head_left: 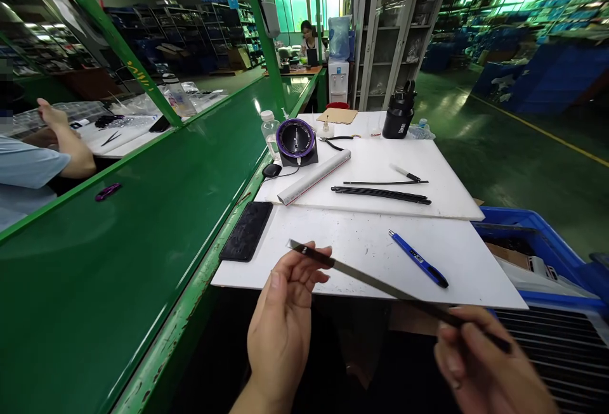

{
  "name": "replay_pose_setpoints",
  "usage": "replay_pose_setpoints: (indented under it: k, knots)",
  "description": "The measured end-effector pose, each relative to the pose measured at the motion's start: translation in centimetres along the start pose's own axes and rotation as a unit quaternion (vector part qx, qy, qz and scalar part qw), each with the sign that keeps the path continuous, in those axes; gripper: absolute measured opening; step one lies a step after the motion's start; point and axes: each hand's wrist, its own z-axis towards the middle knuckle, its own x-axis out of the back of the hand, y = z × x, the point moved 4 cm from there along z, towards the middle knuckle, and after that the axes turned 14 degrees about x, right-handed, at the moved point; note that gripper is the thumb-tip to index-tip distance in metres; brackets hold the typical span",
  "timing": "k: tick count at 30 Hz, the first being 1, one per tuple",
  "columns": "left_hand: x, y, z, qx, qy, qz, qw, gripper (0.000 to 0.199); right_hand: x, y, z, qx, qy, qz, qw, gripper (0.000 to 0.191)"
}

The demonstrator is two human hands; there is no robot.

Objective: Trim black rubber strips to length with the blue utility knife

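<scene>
A long, thin dark strip (371,283) with a pale tip slants across in front of me. My right hand (490,357) pinches its lower right end between thumb and fingers, slightly blurred. The strip's upper left end lies across the loosely curled fingers of my left hand (285,319); the thumb stands apart from it, palm turned up. Beyond the hands, a blue pen-shaped tool (419,258) rests on the white table (352,236). Farther back, a bundle of black strips (380,195) and a single thin strip (385,182) lie on a raised white board (457,201).
A phone (247,231) lies by the green partition (190,211). On the board are a grey-white tube (314,177), a round purple-rimmed device (295,139), pliers (340,141), a marker (405,173) and a black bottle (398,113). A blue crate (533,224) stands right; a co-worker's arm (66,141) shows left.
</scene>
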Motion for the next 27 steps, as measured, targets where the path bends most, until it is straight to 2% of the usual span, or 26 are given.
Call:
replay_pose_setpoints:
  k: [3,5,8,10,12,13,15,16,18,20,21,22,23,25,27]
  knots:
    - [-0.6,-0.5,0.2,0.011,-0.016,-0.033,0.999,0.035,-3.7,3.5,-2.2,-0.126,-0.023,0.037,0.991,0.031]
    - [-1.0,-0.2,0.0,0.000,-0.037,-0.074,0.997,0.029,-4.9,5.6,-3.3,-0.188,-0.045,0.085,0.978,0.032]
    - [-1.6,0.2,-0.3,0.016,-0.109,-0.129,0.985,0.028,-5.1,8.0,-4.4,-0.235,-0.077,0.126,0.961,0.038]
    - [-1.5,0.4,-0.4,0.043,-0.149,-0.126,0.980,0.028,-4.2,9.0,-4.6,-0.230,-0.086,0.098,0.964,0.047]
    - [-1.1,0.4,-0.3,0.077,-0.165,-0.106,0.978,0.029,-2.4,9.1,-4.3,-0.178,-0.089,0.000,0.980,0.052]
    - [-0.9,0.3,-0.3,0.096,-0.169,-0.097,0.976,0.031,-1.4,8.7,-3.9,-0.131,-0.092,-0.071,0.984,0.050]
    - [-0.5,0.1,-0.1,0.137,-0.170,-0.092,0.971,0.033,0.1,6.7,-2.6,0.004,-0.118,-0.225,0.967,0.037]
    - [-0.5,-0.1,-0.1,0.157,-0.172,-0.095,0.968,0.034,0.6,5.2,-1.7,0.085,-0.137,-0.291,0.943,0.029]
    - [-0.5,-0.6,0.1,0.195,-0.177,-0.098,0.960,0.037,0.4,2.0,0.3,0.263,-0.193,-0.384,0.864,0.016]
    - [-0.8,-1.0,0.2,0.225,-0.191,-0.095,0.951,0.040,0.0,-1.0,2.7,0.412,-0.158,-0.452,0.775,0.011]
    - [-0.9,-1.2,0.2,0.236,-0.199,-0.092,0.947,0.042,-0.3,-1.9,4.1,0.451,-0.135,-0.485,0.737,0.012]
    - [-1.0,-1.3,0.2,0.247,-0.208,-0.090,0.942,0.041,-0.6,-2.3,5.5,0.456,-0.119,-0.516,0.715,0.015]
    - [-1.0,-1.3,0.2,0.261,-0.215,-0.087,0.937,0.040,-0.8,-2.2,7.0,0.435,-0.114,-0.541,0.711,0.021]
    - [-0.7,-1.5,0.2,0.298,-0.224,-0.081,0.924,0.034,-1.0,-1.2,9.3,0.367,-0.114,-0.562,0.732,0.035]
    - [-0.3,-1.7,0.2,0.339,-0.224,-0.076,0.910,0.029,-1.3,0.4,10.3,0.334,-0.143,-0.581,0.728,0.045]
